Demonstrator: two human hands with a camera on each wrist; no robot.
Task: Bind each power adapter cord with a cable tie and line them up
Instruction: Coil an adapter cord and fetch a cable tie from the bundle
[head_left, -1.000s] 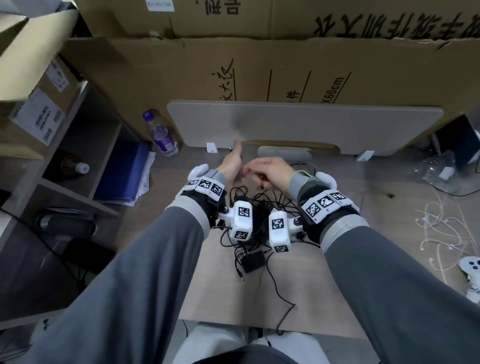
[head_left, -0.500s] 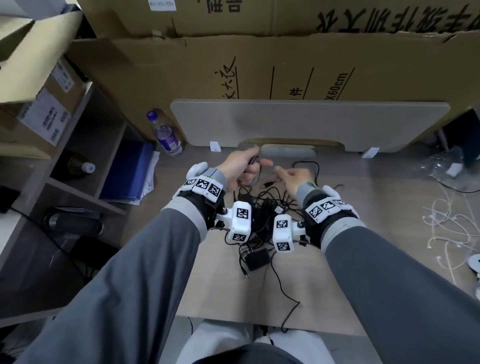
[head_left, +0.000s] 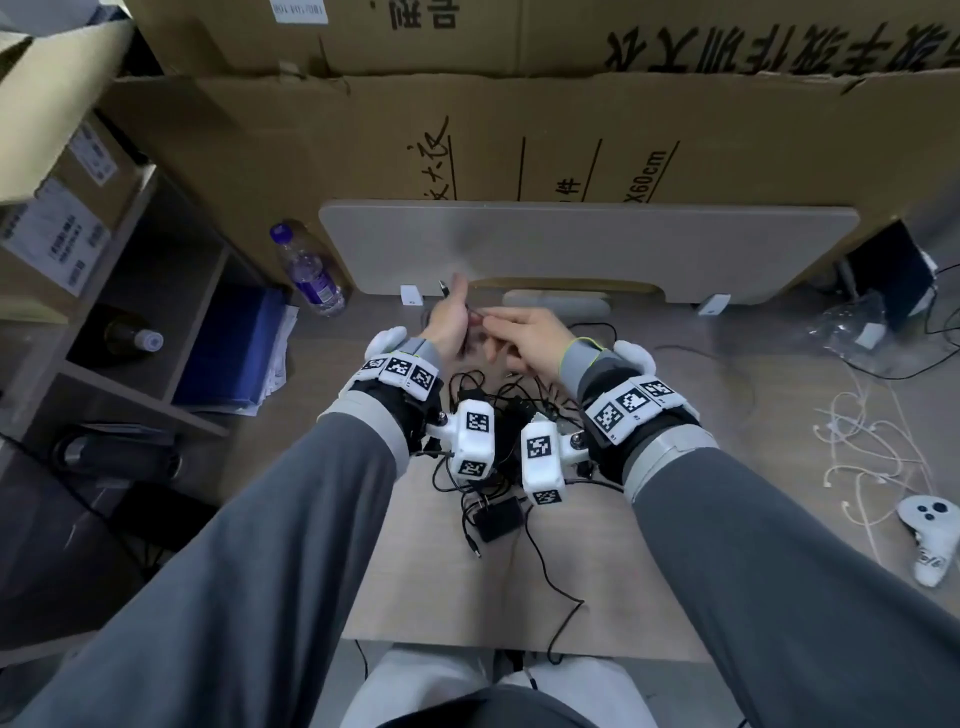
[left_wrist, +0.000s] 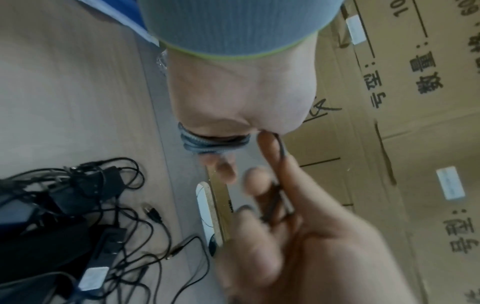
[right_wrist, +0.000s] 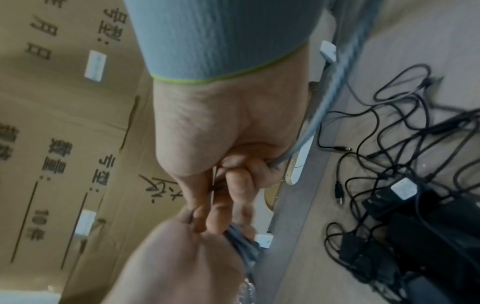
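Note:
My two hands meet above the far side of a tangle of black power adapters and cords (head_left: 493, 431). The left hand (head_left: 451, 322) curls around a dark cord, and a plug tip (head_left: 444, 287) sticks up beside its thumb. My right hand (head_left: 524, 332) grips the looped bundle of that cord (left_wrist: 213, 144), which also shows in the right wrist view (right_wrist: 241, 236). A thin black strand (left_wrist: 275, 197) lies across the left fingers; I cannot tell if it is cord or tie. One adapter (head_left: 500, 518) lies nearest me.
A grey board (head_left: 587, 249) leans on cardboard boxes (head_left: 519, 130) behind the hands. A water bottle (head_left: 309, 273) stands at back left beside a shelf unit (head_left: 130, 312). White cables (head_left: 857, 441) and a white controller (head_left: 932, 540) lie at the right.
Half a second ago my right hand was lower, near the pile and apart from the left. It has risen and joined the left hand at the cord.

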